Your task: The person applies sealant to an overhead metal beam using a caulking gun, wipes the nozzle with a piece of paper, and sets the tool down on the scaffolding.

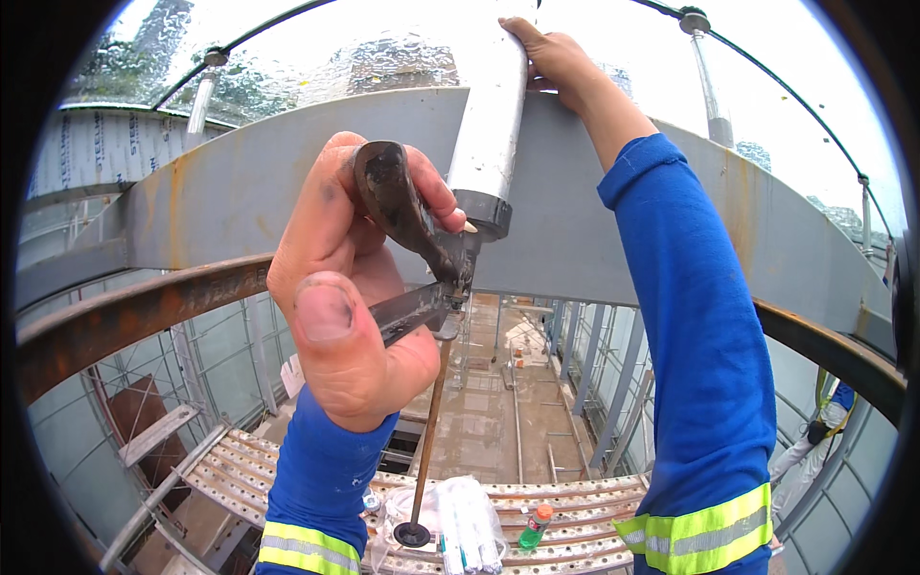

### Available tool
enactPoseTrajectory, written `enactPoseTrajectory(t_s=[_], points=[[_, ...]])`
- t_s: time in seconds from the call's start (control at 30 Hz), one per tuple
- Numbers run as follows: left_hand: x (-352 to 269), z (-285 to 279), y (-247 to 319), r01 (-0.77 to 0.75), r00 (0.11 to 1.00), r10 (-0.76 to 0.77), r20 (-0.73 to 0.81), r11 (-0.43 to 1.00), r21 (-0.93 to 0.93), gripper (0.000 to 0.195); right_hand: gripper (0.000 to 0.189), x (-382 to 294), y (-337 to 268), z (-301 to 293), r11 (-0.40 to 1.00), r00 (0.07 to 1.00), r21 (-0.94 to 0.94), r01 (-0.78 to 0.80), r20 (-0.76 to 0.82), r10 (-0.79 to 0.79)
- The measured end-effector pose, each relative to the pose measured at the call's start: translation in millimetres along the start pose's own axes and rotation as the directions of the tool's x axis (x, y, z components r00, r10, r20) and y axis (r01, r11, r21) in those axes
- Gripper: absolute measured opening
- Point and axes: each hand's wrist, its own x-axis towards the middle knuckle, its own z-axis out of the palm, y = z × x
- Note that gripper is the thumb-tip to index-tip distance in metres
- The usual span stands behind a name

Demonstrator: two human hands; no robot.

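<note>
My left hand (345,287) is wrapped around the black handle and trigger of a caulking gun (402,208), close to the camera. The gun's thin plunger rod (431,424) points down to a round black end. Its barrel, a silver tube (492,115) with a black end cap (485,212), points upward in front of a grey steel beam (568,215). My right hand (560,65) rests against the upper right side of the tube, fingers partly hidden behind it. The far end of the tube is out of view.
Below lies a perforated metal scaffold platform (575,496) with a plastic bag of white tubes (471,525) and a green drink bottle (535,527). A rusty steel rail (158,309) crosses at left. A person in a harness (819,431) is at right. The floor is far below.
</note>
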Motion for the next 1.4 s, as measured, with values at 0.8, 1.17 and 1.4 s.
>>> enactPoseTrajectory(t_s=[0.8, 1.17, 1.4], points=[[0, 10, 6, -0.055, 0.997, 0.062, -0.041, 0.986, 0.159, 0.073, 0.067, 2, 0, 2, 0.998, 0.999, -0.049, -0.026, 0.027, 0.027], [8, 1, 5, -0.068, 0.997, 0.067, 0.024, 0.997, 0.032, 0.081, 0.066, 8, -3, 10, 0.998, 0.999, -0.051, -0.030, 0.032, 0.031], [8, -10, 3, -0.032, 0.999, 0.033, -0.018, 0.999, 0.041, 0.078, 0.066, 5, -3, 13, 0.997, 1.000, -0.073, -0.011, 0.000, 0.011]])
